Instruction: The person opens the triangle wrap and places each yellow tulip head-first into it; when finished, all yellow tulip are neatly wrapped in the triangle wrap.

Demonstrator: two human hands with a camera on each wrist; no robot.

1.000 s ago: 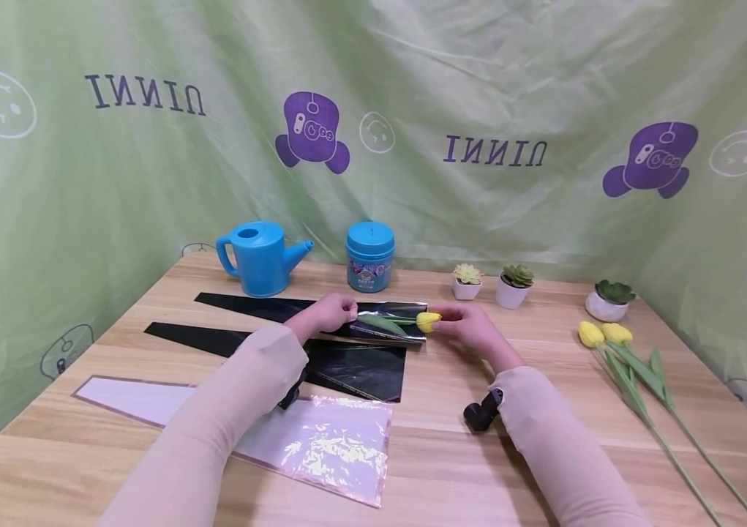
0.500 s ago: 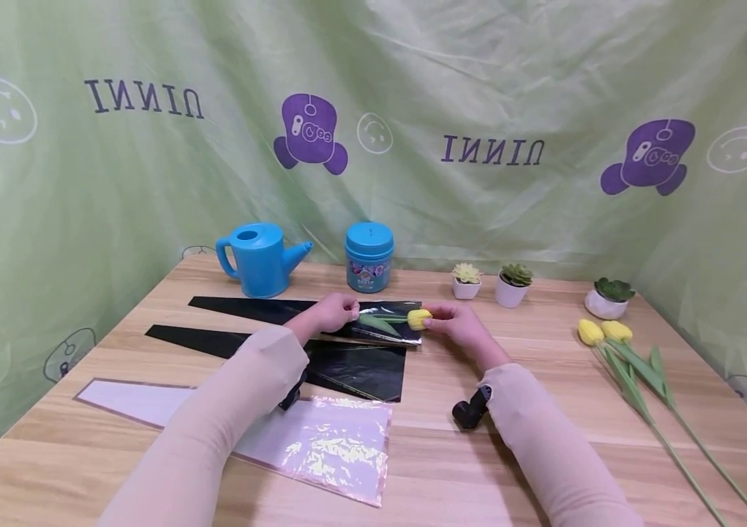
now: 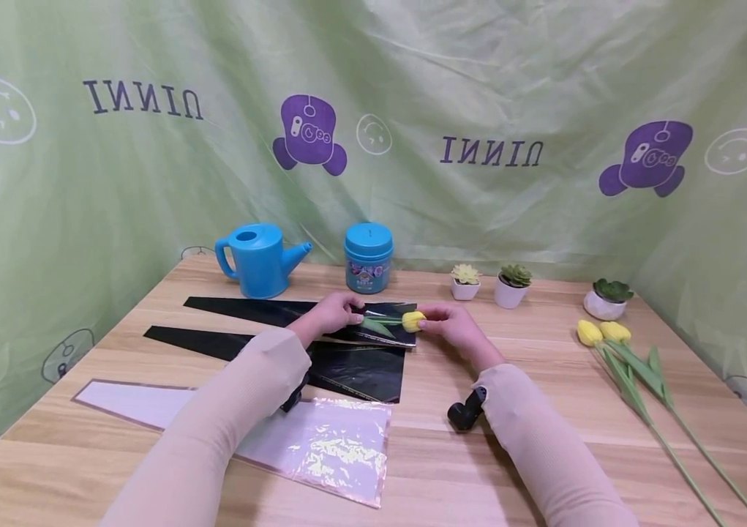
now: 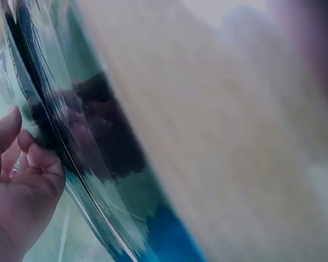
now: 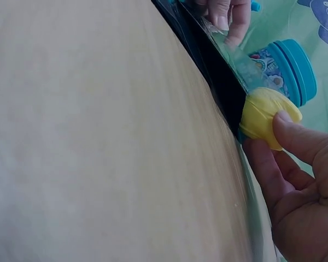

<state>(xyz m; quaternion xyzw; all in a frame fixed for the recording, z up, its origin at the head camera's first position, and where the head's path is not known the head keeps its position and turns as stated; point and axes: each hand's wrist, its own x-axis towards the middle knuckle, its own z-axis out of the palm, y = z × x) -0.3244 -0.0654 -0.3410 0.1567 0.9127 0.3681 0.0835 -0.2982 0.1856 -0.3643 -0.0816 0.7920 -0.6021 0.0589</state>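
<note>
A yellow tulip (image 3: 413, 320) lies with its stem and leaves inside the mouth of the far black cellophane sleeve (image 3: 261, 309). My right hand (image 3: 429, 318) pinches the flower head (image 5: 265, 117) between thumb and fingers at the sleeve's wide end. My left hand (image 3: 349, 313) grips the sleeve's upper layer near the stem, fingers curled on the film (image 4: 71, 147). A second black sleeve (image 3: 353, 364) lies just nearer, partly under my left forearm. The stem's far end is hidden inside the film.
A pink sleeve (image 3: 320, 439) lies at the near left. At the back stand a blue watering can (image 3: 257, 258), a blue jar (image 3: 368, 256) and three small succulent pots (image 3: 513, 285). Two more yellow tulips (image 3: 603, 333) lie at the right on the wooden table (image 3: 478, 468).
My right hand has slid the tulip leftwards, deeper into the black sleeve. My left hand has stayed on the sleeve's opening.
</note>
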